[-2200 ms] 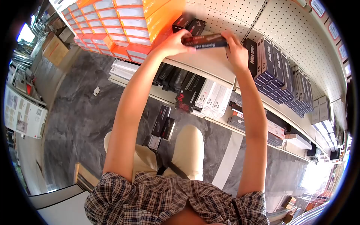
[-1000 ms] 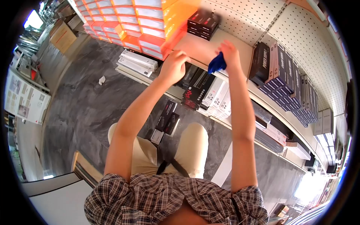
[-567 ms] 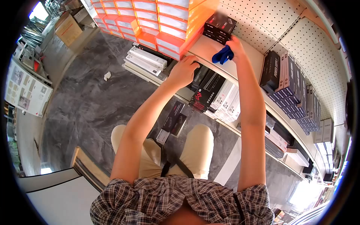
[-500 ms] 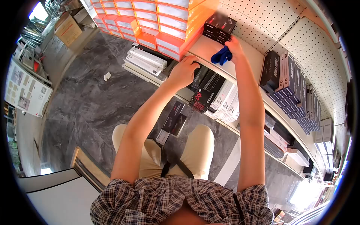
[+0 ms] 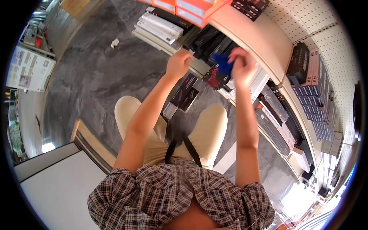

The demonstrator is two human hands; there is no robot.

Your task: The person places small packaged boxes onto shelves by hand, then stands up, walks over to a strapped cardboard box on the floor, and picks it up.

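Note:
My right hand (image 5: 243, 69) is closed on a blue cloth (image 5: 222, 63), blurred by motion, in front of the lower shelf. Below the cloth is a black box with red lettering (image 5: 214, 78). White boxes (image 5: 258, 84) stand beside it, partly behind my right hand. My left hand (image 5: 179, 64) has its fingers curled together near the lower shelf's edge; what they hold, if anything, is too small to make out. Several dark boxes (image 5: 182, 92) lie on the floor before my knees.
Orange-framed drawers (image 5: 189, 8) and stacked black boxes (image 5: 251, 7) stand on the upper shelf (image 5: 264, 36). Farther right are power supply boxes (image 5: 299, 63). White long boxes (image 5: 159, 28) lie on the lower shelf. A white panel (image 5: 69, 188) is at lower left.
The view has tilted down toward the lower shelf. My right hand has moved away from the stacked black boxes, down to the lower shelf, with the blue cloth. My left hand has left the upper shelf's edge.

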